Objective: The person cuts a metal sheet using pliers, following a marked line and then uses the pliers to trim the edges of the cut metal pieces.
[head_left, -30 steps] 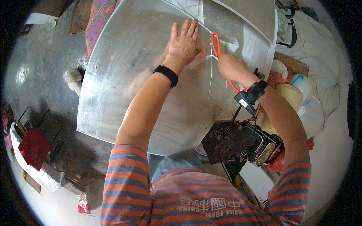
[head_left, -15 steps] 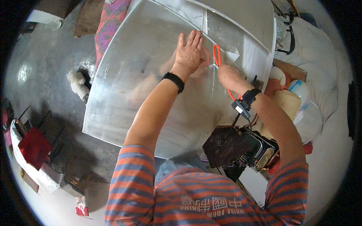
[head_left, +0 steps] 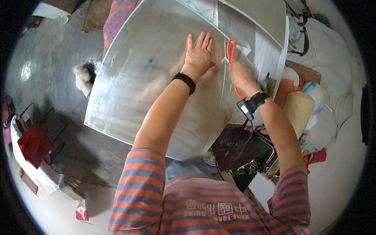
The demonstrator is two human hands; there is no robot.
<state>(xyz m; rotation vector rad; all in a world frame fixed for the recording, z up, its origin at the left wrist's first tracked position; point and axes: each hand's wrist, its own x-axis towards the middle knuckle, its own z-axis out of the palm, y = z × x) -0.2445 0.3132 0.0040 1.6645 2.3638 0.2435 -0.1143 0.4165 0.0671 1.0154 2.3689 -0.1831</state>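
A large, shiny grey metal sheet (head_left: 137,78) lies in front of me, with a thin straight line running along its right part. My left hand (head_left: 199,56) rests flat on it, fingers spread and holding nothing. To the right of it, my right hand (head_left: 241,74) is closed around shears (head_left: 231,50) with bright orange loop handles. One loop sticks out above the hand, while the other shows below it. A bit of silver metal is visible beside the line in the sheet; the fist hides the rest of the shears.
More metal panels (head_left: 262,15) lie beyond the sheet at the right. A dark brown board (head_left: 235,150) and a cream container (head_left: 298,107) are near my right arm. A small white fluffy dog (head_left: 82,80) is on the floor left of the sheet. A red cloth (head_left: 35,145) lies farther left.
The view has shifted slightly. My right hand and the shears sit a little farther up and right, and that wrist has turned. My left hand still lies flat on the sheet.
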